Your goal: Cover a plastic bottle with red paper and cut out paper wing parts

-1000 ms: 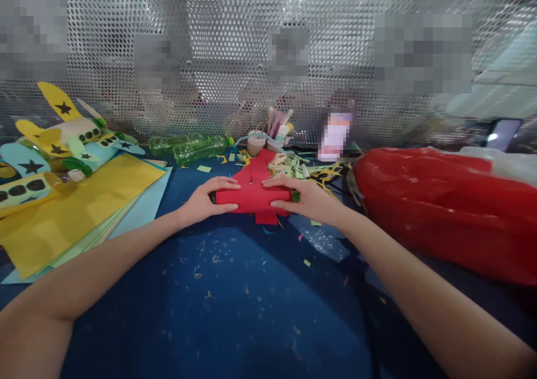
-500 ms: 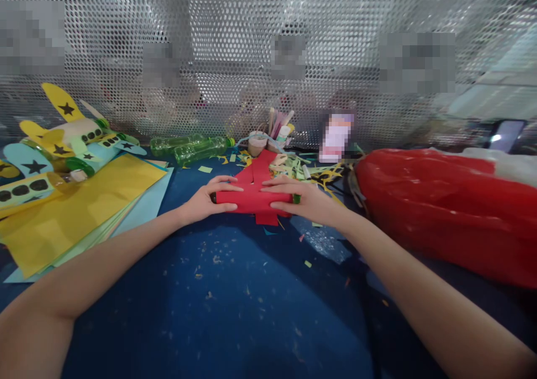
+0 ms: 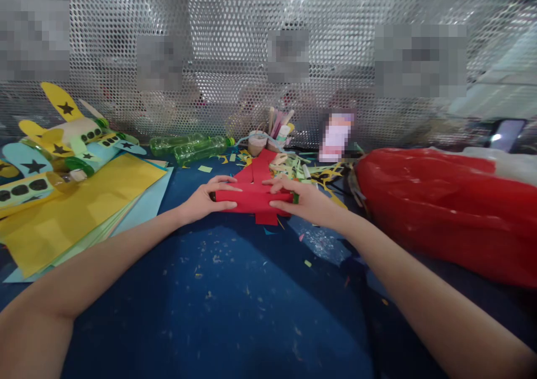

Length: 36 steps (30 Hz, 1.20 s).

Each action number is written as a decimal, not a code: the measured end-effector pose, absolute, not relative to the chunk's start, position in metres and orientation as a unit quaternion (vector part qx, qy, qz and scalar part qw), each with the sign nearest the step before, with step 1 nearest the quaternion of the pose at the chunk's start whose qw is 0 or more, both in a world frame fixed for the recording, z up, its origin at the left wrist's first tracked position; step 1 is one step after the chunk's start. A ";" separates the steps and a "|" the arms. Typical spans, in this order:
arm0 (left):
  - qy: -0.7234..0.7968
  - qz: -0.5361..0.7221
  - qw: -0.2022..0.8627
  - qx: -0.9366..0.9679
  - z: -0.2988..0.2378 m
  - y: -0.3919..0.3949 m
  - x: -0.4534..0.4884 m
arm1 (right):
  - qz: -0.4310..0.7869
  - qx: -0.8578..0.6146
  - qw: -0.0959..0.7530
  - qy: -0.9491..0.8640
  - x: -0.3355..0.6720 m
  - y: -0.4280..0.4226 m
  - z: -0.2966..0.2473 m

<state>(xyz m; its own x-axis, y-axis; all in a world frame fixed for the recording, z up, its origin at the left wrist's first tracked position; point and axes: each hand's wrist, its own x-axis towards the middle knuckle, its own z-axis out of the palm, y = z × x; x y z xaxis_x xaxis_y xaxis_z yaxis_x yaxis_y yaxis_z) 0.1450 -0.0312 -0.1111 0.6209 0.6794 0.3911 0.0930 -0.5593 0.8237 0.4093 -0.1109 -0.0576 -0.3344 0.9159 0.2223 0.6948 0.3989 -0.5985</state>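
Note:
A bottle wrapped in red paper [image 3: 253, 198] lies crosswise on the blue table, green showing at its right end. My left hand [image 3: 208, 199] is closed round its left end, thumb on the near side and fingers over the top. Around the right end my right hand [image 3: 305, 201] grips it the same way, with the fingers somewhat bent. Flat red paper pieces [image 3: 263, 166] spread out behind the bottle, and a red strip [image 3: 266, 219] sticks out in front of it. The bottle's underside is hidden.
Coloured paper sheets [image 3: 88, 205] and bottle airplanes [image 3: 79, 133] are at left. Green bottles [image 3: 203, 150] lie behind, beside paper scraps [image 3: 297, 167] and a cup of sticks [image 3: 257, 143]. A phone [image 3: 335, 137] leans against the perforated metal screen [image 3: 235, 49]. A red plastic bag [image 3: 436, 217] bulges at right.
The fingers of my right hand have bent and drawn back slightly on top of the red-wrapped bottle. My left hand and the bottle stay nearly in place.

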 end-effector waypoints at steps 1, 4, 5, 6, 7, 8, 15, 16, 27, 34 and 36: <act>0.240 0.362 0.406 0.804 -0.111 -0.031 0.145 | 0.201 -0.512 0.272 -0.790 0.410 -0.111 -0.058; 0.243 0.365 0.406 0.802 -0.110 -0.032 0.145 | 0.186 -0.512 0.275 -0.792 0.410 -0.109 -0.060; 0.244 0.367 0.405 0.801 -0.110 -0.033 0.146 | 0.181 -0.510 0.275 -0.795 0.410 -0.108 -0.061; 0.245 0.369 0.403 0.801 -0.110 -0.033 0.146 | 0.176 -0.508 0.275 -0.797 0.411 -0.108 -0.062; 0.246 0.371 0.401 0.801 -0.110 -0.033 0.146 | 0.172 -0.506 0.275 -0.799 0.411 -0.107 -0.062; 0.246 0.374 0.398 0.801 -0.110 -0.033 0.146 | 0.170 -0.506 0.274 -0.800 0.411 -0.107 -0.063; 0.253 0.375 0.386 0.804 -0.110 -0.033 0.147 | 0.154 -0.494 0.292 -0.804 0.409 -0.105 -0.068; 0.255 0.374 0.387 0.804 -0.110 -0.033 0.147 | 0.154 -0.492 0.296 -0.804 0.408 -0.104 -0.068; 0.230 0.355 0.405 0.811 -0.108 -0.034 0.145 | 0.140 -0.476 0.298 -0.816 0.405 -0.105 -0.069; 0.243 0.374 0.391 0.805 -0.112 -0.031 0.146 | 0.111 -0.509 0.275 -0.808 0.402 -0.106 -0.071; 0.248 0.379 0.395 0.799 -0.112 -0.032 0.147 | 0.112 -0.510 0.281 -0.805 0.403 -0.106 -0.072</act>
